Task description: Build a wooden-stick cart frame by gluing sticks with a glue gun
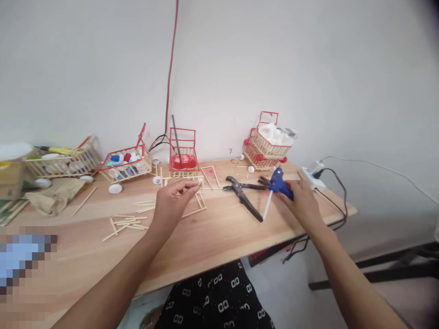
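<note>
My right hand [303, 198] is closed round the handle of a blue hot glue gun [280, 183], at the right part of the table. A white glue stick [268, 204] juts from the gun's back end toward me. My left hand [174, 198] is pinched, thumb against fingers; whatever is between the fingertips is too small to make out. Just behind and beside it are a small wooden stick frame [202, 201] and a narrow stick frame [210, 177]. Black-handled pliers [242, 196] lie spread between my hands.
Small wooden carts with red trim stand along the wall: one [267, 144] at right, one [183, 157] in the middle, others [125, 164] at left. Loose sticks [128, 222] and brown paper [55, 194] lie at left. A power strip [312, 178] with cables sits at the right edge.
</note>
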### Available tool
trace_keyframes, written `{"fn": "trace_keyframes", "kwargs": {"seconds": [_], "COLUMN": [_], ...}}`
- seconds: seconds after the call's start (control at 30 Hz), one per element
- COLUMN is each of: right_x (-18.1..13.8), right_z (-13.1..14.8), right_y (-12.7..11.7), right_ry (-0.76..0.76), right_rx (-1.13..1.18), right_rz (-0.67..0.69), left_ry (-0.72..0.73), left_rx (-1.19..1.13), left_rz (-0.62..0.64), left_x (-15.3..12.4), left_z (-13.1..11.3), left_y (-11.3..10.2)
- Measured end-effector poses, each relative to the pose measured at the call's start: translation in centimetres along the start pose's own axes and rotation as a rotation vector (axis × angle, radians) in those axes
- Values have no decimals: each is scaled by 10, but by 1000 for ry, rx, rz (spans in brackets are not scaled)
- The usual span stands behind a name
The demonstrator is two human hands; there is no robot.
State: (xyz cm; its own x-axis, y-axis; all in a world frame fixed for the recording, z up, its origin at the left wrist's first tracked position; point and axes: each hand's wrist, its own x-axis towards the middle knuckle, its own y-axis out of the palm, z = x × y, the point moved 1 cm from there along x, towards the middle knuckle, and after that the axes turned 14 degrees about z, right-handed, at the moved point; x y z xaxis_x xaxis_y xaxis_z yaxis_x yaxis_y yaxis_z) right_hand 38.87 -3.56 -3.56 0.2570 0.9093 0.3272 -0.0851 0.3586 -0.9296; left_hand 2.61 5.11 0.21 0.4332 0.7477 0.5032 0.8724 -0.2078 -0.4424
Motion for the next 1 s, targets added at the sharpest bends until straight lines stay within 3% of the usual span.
{"fn": "trace_keyframes", "kwargs": {"seconds": [0.1, 0.23, 0.5, 0.6, 0.67, 0.73, 0.9, 1.0], "right_x": [5, 7, 6, 3, -2, -8, -19, -16], "right_z": [-31, -53, -61, -50, -26, 15, 143, 193], "right_y": [5, 9, -1, -14, -25, -31, -17, 0], "right_ry": [99, 82, 2, 33, 44, -31, -278, -309], "right_rx": [-28, -6, 27, 37, 92, 250, 754, 982], "right_rz": [77, 145, 243, 134, -46, -105, 107, 177], "left_ry": [24, 32, 41, 40, 9, -70, -184, -164], "left_rx": [33, 33, 30, -17, -87, -184, -381, -450], "left_rz": [15, 32, 39, 72, 111, 122, 68, 60], "left_x": [1, 1, 0, 0, 0, -1, -3, -2], "left_z": [1, 2, 1, 1, 2, 3, 2, 1], "left_y": [0, 0, 1, 3, 4, 6, 9, 9]}}
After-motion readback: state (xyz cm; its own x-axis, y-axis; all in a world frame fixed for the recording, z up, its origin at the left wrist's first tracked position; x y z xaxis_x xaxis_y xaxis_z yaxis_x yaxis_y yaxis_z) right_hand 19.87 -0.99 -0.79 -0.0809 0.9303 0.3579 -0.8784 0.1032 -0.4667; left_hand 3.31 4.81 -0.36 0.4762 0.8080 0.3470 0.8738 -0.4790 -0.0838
